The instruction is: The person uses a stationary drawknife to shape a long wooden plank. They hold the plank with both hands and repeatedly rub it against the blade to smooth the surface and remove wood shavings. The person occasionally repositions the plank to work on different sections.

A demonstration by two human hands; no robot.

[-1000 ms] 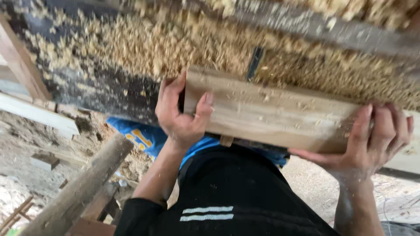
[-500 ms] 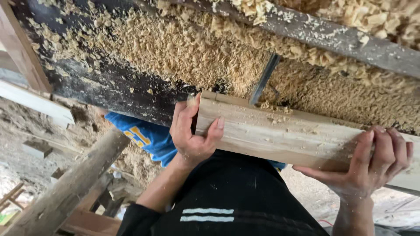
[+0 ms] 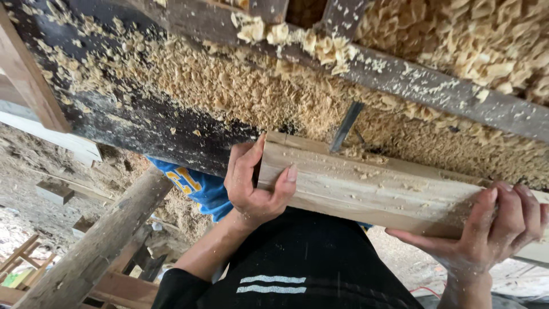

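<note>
The wooden board (image 3: 372, 189) is a pale, squared length of timber, planed smooth on its broad face, with loose shavings scattered along its upper edge. It lies across the near edge of the dark workbench (image 3: 143, 126), slanting from centre frame down toward the right, directly in front of the person's body.

The left hand (image 3: 254, 186) is closed around the board's left end: the thumb lies on the broad face and the fingers curl round the end grain. The right hand (image 3: 492, 229) grips the board near the right edge of view, fingers wrapped over the top face, palm underneath. Both hands are dusted with fine sawdust.

Wood shavings (image 3: 246, 91) cover the bench surface behind the board in a thick, pale layer and press up against the board's far edge. A narrow metal blade (image 3: 346, 126) stands up out of the shavings just behind the board, touching or nearly touching its far edge; which cannot be told. A dark timber rail (image 3: 400, 74) crosses the bench diagonally above, with more shavings heaped beyond it.

Below the bench, a blue cloth (image 3: 194, 186) shows beside the left wrist. A rough log (image 3: 97, 252) leans at lower left, with timber offcuts (image 3: 54, 191) on the dusty ground (image 3: 23, 217).
</note>
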